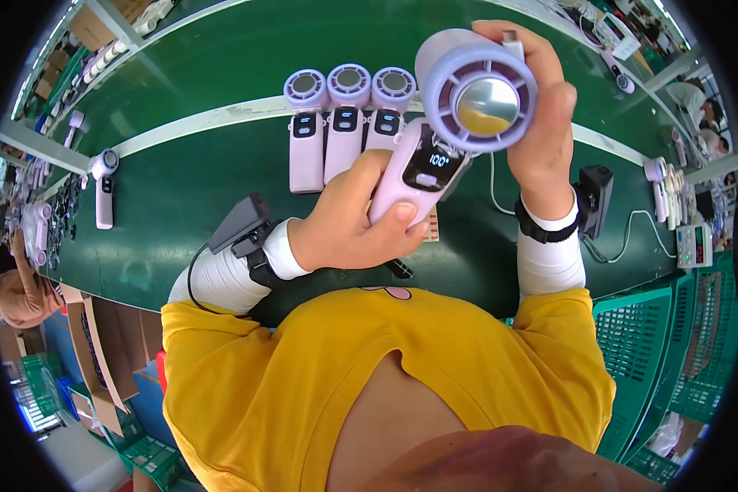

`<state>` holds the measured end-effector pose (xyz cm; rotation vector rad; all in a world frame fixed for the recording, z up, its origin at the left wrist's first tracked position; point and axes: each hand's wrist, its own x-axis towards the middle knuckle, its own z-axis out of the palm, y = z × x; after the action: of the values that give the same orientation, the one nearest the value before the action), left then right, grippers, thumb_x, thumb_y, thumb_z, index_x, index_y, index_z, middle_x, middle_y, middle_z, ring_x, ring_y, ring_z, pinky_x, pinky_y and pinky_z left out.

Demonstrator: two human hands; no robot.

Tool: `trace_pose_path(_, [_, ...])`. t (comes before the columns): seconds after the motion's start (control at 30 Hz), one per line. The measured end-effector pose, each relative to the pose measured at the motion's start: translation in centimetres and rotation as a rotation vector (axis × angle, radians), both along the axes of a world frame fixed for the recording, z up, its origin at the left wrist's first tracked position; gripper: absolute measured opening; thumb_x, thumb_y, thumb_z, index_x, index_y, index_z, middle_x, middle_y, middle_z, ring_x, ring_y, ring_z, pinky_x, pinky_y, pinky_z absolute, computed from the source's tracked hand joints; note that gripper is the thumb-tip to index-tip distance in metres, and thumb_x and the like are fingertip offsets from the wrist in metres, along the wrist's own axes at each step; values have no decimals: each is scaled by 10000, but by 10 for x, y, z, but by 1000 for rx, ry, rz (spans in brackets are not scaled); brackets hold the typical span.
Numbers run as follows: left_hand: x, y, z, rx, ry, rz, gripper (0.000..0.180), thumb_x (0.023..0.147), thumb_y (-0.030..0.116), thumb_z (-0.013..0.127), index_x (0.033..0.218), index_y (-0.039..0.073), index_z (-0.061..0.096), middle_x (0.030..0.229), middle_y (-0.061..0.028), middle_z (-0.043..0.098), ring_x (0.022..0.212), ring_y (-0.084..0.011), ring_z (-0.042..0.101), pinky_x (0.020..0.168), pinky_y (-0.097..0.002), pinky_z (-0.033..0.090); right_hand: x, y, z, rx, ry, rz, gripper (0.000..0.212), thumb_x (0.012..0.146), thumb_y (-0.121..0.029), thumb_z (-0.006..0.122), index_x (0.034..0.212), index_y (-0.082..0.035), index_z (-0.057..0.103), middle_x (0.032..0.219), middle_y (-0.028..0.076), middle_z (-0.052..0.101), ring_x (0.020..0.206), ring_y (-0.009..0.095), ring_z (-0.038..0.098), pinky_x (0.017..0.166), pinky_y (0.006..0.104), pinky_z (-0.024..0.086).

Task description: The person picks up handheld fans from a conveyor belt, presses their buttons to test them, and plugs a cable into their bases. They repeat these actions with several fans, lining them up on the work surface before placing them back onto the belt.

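Note:
My left hand [348, 225] is wrapped round the handle of a pale lilac handheld fan [429, 153], its thumb on the lower end. The fan tilts up to the right; its black display is lit, and the round ribbed head has a shiny metal disc. My right hand [543, 135] curls round the head's far right side, some fingers hidden behind it. A small cable plug [513, 46] with a metal tip points up between that hand and the head. A white cable [493, 184] hangs below. Beyond my left hand, three like fans [344, 148] lie side by side with displays lit.
Another lilac fan [104, 201] is on the green table [197, 184] at the left. At the right are more fans [671, 193] and a small metering device [694, 246]. Green crates [631, 344] stand low right; an open cardboard box [107, 344] low left. A person [25, 295] is at far left.

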<state>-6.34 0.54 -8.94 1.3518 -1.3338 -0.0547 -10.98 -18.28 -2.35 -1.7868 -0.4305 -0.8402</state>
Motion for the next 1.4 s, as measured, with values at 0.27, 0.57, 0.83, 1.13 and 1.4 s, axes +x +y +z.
trace_pose_path(0.27, [0, 3, 8, 78, -57, -18, 328, 831, 212, 558, 959, -40, 392, 736, -98, 617, 634, -187, 636, 541, -270, 478, -25, 19, 27, -84, 177, -95, 410, 933, -344, 384, 1113, 22, 435, 934, 42, 520, 838, 84, 467, 761, 210, 377])
trace_pose_path(0.57, [-8, 0, 5, 101, 95, -17, 337, 823, 209, 573, 951, -42, 388, 735, -105, 615, 642, -185, 637, 552, -273, 487, 50, -7, -14, -62, -673, 665, 452, 920, -374, 386, 1118, 31, 429, 979, 55, 513, 878, 101, 467, 803, 219, 369])
trace_pose_path(0.83, [-6, 1, 3, 88, 88, -10, 346, 810, 209, 590, 951, -37, 391, 738, -110, 604, 638, -190, 630, 537, -278, 478, 29, 3, -16, 28, -207, 219, 475, 896, -413, 432, 1087, 21, 458, 950, 53, 539, 810, 110, 498, 728, 235, 397])
trace_pose_path(1.13, [36, 45, -1, 134, 144, 549, 257, 818, 214, 574, 879, -5, 454, 704, -95, 552, 541, -157, 536, 471, -280, 424, 25, 0, -37, -15, 407, -180, 464, 841, -422, 537, 1000, 12, 494, 869, 48, 558, 701, 122, 509, 629, 250, 409])
trace_pose_path(1.4, [75, 76, -21, 616, 633, 683, 336, 840, 293, 542, 828, -35, 468, 637, -87, 534, 492, -141, 503, 447, -283, 408, 58, -9, -80, -386, 697, -494, 411, 746, -317, 681, 933, 4, 506, 827, 91, 570, 682, 173, 522, 634, 276, 422])
